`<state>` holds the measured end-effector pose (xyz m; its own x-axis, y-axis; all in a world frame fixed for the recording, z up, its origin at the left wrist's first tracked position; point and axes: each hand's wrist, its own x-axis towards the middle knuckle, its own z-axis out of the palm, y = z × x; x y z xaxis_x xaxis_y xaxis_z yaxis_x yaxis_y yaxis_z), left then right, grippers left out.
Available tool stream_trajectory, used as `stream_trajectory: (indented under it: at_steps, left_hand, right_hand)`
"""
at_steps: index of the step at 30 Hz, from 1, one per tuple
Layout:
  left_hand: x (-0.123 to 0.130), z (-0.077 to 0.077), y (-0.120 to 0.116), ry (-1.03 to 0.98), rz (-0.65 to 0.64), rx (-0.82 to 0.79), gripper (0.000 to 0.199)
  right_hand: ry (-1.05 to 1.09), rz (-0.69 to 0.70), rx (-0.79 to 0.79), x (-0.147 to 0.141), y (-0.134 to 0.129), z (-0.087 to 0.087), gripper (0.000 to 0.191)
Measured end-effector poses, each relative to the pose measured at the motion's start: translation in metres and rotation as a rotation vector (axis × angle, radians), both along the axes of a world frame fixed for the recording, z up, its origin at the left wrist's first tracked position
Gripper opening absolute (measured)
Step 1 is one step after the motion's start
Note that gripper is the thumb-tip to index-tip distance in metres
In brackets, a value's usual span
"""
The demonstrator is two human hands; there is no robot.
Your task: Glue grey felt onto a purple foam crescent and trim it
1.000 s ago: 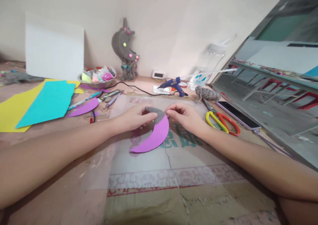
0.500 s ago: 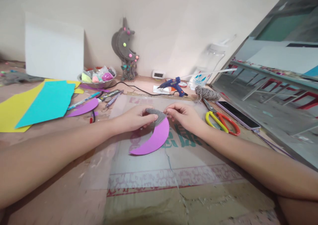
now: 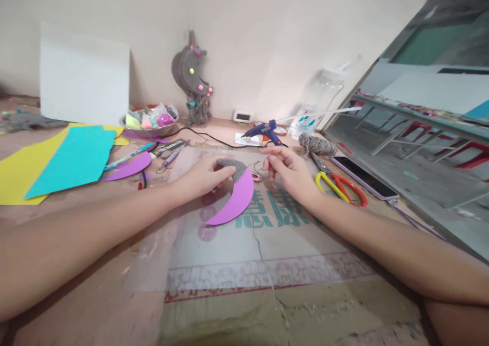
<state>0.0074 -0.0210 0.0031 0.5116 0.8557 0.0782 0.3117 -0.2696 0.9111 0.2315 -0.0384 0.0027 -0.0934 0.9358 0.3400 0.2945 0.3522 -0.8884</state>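
R hand [image 3: 286, 171] pulled back fr. purple crescent [image 3: 237, 201], fingers [image 3: 277, 151] looser now.

Scissors [image 3: 335, 177] between right hand [image 3: 288, 171] and phone [image 3: 364, 177]

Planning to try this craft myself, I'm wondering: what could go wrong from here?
The yarn on the purple crescent might loosen if the left hand relaxes its pinch. The right hand could bump the scissors nearby. The phone might get knocked off, lying close to the edge of the table.
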Motion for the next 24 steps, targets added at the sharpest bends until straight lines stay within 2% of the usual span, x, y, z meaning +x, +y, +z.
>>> stream_trajectory:
  at_steps: [9,15,24]
  left_hand:
    - [0.0,0.0,-0.0008,-0.003,0.023,-0.001,0.027]
    - [0.0002,0.0025,-0.002,-0.008,0.014,0.031,0.026]
    - [0.0002,0.0067,-0.0062,0.018,0.011,0.035,0.031]
  right_hand:
    - [-0.057,-0.008,-0.011,-0.0019,-0.0004,-0.0003,0.016]
    - [-0.194,0.007,0.009,-0.0034,-0.0052,0.0004,0.024]
    - [-0.217,0.037,0.002,-0.0034,-0.0055,-0.0041,0.016]
